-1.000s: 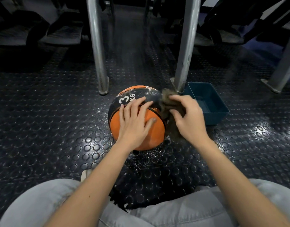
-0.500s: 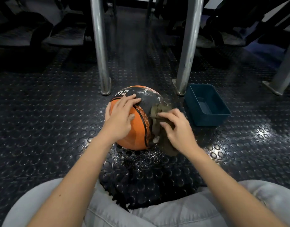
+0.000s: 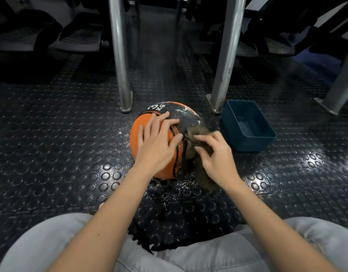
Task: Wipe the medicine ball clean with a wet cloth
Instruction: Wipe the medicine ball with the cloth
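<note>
Left hand (image 3: 157, 143) flat, fingers spread on medicine ball (image 3: 143, 142) to stop roll; right hand (image 3: 214, 156) grips wet cloth (image 3: 194, 132), scrubbing black panel.

The medicine ball (image 3: 138, 140) sat on the studded black floor (image 3: 71, 163) near the middle of the scene. Its left panel was orange and its far right panel black, with a patterned seam between them and "3 KG" in white at the far top. Pale scuffs marked the black panel. The cloth (image 3: 195, 132), a crumpled brownish rag, was bunched against the ball's right side under the right hand (image 3: 216, 160), its tail hanging toward the floor.
</note>
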The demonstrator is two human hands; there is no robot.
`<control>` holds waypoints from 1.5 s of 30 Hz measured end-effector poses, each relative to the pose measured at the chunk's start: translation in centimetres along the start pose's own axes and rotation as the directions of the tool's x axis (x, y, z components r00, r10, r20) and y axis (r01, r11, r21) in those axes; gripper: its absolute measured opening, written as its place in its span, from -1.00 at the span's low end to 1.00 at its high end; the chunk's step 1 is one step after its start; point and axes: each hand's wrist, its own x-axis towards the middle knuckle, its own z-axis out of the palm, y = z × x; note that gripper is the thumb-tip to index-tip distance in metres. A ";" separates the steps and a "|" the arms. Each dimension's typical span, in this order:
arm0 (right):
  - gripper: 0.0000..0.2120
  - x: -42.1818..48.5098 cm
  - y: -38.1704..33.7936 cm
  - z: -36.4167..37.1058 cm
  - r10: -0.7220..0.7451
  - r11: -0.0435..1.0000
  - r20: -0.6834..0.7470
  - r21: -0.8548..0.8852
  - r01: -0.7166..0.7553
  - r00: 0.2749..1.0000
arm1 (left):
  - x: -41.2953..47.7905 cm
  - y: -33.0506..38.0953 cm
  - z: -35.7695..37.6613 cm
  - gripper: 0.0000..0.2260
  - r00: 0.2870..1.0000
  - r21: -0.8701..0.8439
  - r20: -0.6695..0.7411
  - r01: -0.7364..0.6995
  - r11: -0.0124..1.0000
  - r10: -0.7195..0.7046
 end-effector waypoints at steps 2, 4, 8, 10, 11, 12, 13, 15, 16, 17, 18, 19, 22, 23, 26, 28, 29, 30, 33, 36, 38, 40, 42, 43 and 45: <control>-0.77 -0.5 1.8 -0.2 0.194 0.977 0.076 -0.103 -0.186 0.978 | 0.2 -0.1 0.0 -0.68 1.000 -0.008 -0.013 0.016 1.000 -0.016; -0.74 -0.6 3.3 -0.7 0.343 0.905 0.189 -0.328 -0.270 0.920 | 0.3 -0.3 -0.1 -0.69 0.999 -0.040 -0.017 0.039 0.998 -0.040; -0.76 0.4 1.7 -1.2 0.226 0.970 0.012 -0.100 -0.224 0.974 | 0.3 -0.5 -0.5 -0.68 0.997 -0.081 -0.015 0.079 0.994 -0.081; -0.77 1.3 -0.4 -1.3 0.045 0.999 -0.104 0.011 -0.044 0.994 | 0.3 -0.5 -0.5 -0.64 0.996 -0.065 0.006 0.088 0.994 -0.087; -0.76 1.5 -0.9 -1.0 -0.041 0.999 -0.109 0.007 0.042 0.993 | 0.4 -0.5 -0.5 -0.63 0.996 -0.060 0.013 0.089 0.994 -0.088; -0.75 1.4 -1.1 -0.6 -0.092 0.996 -0.088 -0.018 0.090 0.992 | 0.4 -0.5 -0.5 -0.63 0.996 -0.066 0.017 0.091 0.994 -0.090; -0.75 0.9 -0.9 0.0 -0.099 0.994 -0.048 -0.043 0.097 0.994 | 0.4 -0.5 -0.4 -0.64 0.996 -0.083 0.017 0.093 0.992 -0.092; -0.75 0.0 0.0 0.9 -0.018 0.998 0.003 -0.060 0.018 1.000 | 0.4 -0.6 -0.4 -0.67 0.996 -0.117 0.016 0.089 0.989 -0.087; -0.75 -0.3 0.6 1.0 0.039 0.996 0.011 -0.084 -0.037 0.999 | 0.4 -0.7 -0.4 -0.69 0.997 -0.123 0.019 0.081 0.989 -0.079; -0.74 -0.3 1.3 0.9 0.107 0.985 0.030 -0.138 -0.102 0.994 | 0.4 -0.7 -0.3 -0.70 0.997 -0.124 0.020 0.074 0.989 -0.072; -0.73 -0.2 2.0 0.7 0.189 0.962 0.059 -0.214 -0.172 0.980 | 0.3 -0.7 -0.3 -0.72 0.997 -0.122 0.022 0.070 0.990 -0.068; -0.72 -0.2 2.6 0.4 0.264 0.930 0.082 -0.286 -0.231 0.961 | 0.2 -0.7 -0.2 -0.72 0.998 -0.115 0.022 0.068 0.991 -0.066; -0.72 0.0 2.5 -0.5 0.248 0.939 0.043 -0.257 -0.229 0.968 | 0.0 -0.8 0.0 -0.69 0.998 -0.078 0.005 0.069 0.995 -0.069; -0.73 0.2 1.5 -0.6 0.145 0.975 0.000 -0.171 -0.143 0.989 | -0.1 -0.9 0.1 -0.68 0.997 -0.063 -0.009 0.076 0.995 -0.077; -0.74 0.6 -1.0 -0.1 -0.104 0.995 -0.052 0.004 0.104 0.993 | -0.2 -1.1 0.0 -0.67 0.995 -0.031 -0.047 0.086 0.996 -0.088; -0.74 0.0 -0.7 0.8 -0.102 0.994 -0.006 -0.043 0.102 0.995 | -0.2 -1.0 -0.1 -0.67 0.994 -0.035 -0.051 0.093 0.995 -0.095; -0.73 -0.2 0.2 1.0 -0.019 0.996 0.032 -0.081 0.022 0.999 | -0.1 -1.0 -0.2 -0.68 0.994 -0.044 -0.049 0.095 0.994 -0.098; -0.72 -0.4 1.2 0.9 0.105 0.983 0.085 -0.159 -0.091 0.991 | -0.1 -1.0 -0.2 -0.68 0.994 -0.050 -0.047 0.097 0.994 -0.099; -0.70 -0.5 3.3 -0.1 0.339 0.893 0.158 -0.363 -0.265 0.927 | 0.0 -1.1 -0.3 -0.67 0.992 -0.057 -0.058 0.112 0.992 -0.115; -0.73 0.5 1.2 -0.1 0.160 0.980 -0.006 -0.121 -0.159 0.987 | 0.1 -1.2 -0.3 -0.67 0.987 -0.062 -0.078 0.135 0.989 -0.140; -0.74 0.8 -0.9 0.5 -0.034 0.999 -0.072 -0.005 0.034 0.997 | 0.1 -1.1 -0.2 -0.66 0.986 -0.049 -0.088 0.139 0.989 -0.143; -0.74 0.3 -1.0 1.4 -0.139 0.990 -0.038 -0.028 0.138 0.990 | 0.0 -1.0 -0.2 -0.66 0.987 -0.035 -0.084 0.136 0.990 -0.138; -0.73 -0.3 0.8 1.8 -0.026 0.999 0.025 -0.043 0.027 0.999 | 0.0 -0.9 -0.2 -0.66 0.989 -0.044 -0.061 0.130 0.990 -0.133; -0.73 -0.4 1.9 1.7 0.087 0.994 0.046 -0.073 -0.083 0.995 | 0.1 -0.9 -0.2 -0.66 0.991 -0.045 -0.050 0.124 0.991 -0.126; -0.71 -0.3 3.2 1.0 0.267 0.951 0.048 -0.173 -0.255 0.963 | 0.0 -0.7 -0.1 -0.66 0.992 -0.031 -0.040 0.117 0.993 -0.118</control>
